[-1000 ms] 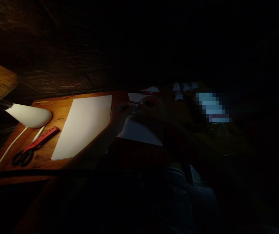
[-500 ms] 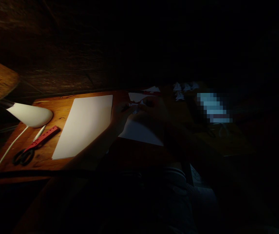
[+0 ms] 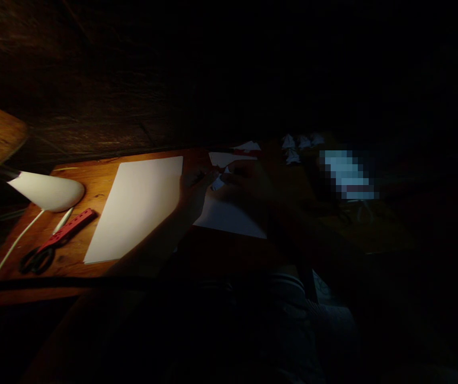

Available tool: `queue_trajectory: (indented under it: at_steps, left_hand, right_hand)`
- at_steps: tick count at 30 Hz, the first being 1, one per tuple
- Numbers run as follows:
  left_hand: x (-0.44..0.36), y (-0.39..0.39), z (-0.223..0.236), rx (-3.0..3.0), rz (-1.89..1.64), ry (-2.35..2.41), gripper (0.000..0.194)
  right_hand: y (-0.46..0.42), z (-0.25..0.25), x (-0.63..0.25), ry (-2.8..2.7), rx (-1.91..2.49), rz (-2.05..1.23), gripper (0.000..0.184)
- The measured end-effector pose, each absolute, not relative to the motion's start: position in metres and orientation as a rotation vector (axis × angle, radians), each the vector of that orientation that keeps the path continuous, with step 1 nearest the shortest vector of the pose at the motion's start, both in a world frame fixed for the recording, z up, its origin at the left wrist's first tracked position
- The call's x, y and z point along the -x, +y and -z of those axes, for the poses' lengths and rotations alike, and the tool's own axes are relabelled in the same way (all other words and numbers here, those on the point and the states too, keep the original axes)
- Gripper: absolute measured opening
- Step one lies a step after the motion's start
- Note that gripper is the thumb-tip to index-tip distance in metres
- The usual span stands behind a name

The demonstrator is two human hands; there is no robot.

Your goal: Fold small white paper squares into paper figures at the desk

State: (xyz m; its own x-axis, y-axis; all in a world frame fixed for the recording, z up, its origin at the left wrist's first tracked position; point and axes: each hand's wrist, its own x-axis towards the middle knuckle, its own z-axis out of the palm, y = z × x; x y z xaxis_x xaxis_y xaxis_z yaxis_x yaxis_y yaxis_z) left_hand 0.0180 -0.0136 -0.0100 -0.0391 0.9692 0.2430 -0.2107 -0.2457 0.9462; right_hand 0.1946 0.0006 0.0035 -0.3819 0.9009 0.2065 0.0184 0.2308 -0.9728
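Observation:
Between my two hands is a small folded piece of white paper (image 3: 219,180), dim in the shadow. My left hand (image 3: 197,184) grips it from the left with its fingers closed. From the other side, the closed fingers of my right hand (image 3: 244,178) pinch it. Both hands are above a white paper sheet (image 3: 232,216), which my right forearm shades. A larger stack of white paper (image 3: 138,205) lies to the left under the lamp light. Several folded paper pieces (image 3: 291,154) stand at the back right. Darkness hides most of the fingers.
Scissors (image 3: 42,258) with black handles and a red cover rest on the wooden table (image 3: 106,178) at the left, with a white lamp base (image 3: 48,191) behind them. A lit, pixelated screen (image 3: 348,176) is at the right. More paper (image 3: 229,158) lies beyond my hands.
The folded paper has turned and now shows a flatter, tilted face between my fingers. My hands stay in nearly the same place.

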Motion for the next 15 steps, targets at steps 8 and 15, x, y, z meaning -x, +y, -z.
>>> queue_trajectory:
  at_steps: [8, 15]
  left_hand:
    - [-0.019, -0.012, 0.014, -1.144, -1.327, 1.002, 0.024]
    - [-0.018, -0.007, 0.017, -1.06, -1.346, 1.038, 0.026]
  right_hand:
    - [0.001, -0.011, -0.204, -1.635, 0.938, -1.244, 0.036]
    - [-0.001, -0.015, -0.202, -1.497, 1.016, -1.282, 0.035]
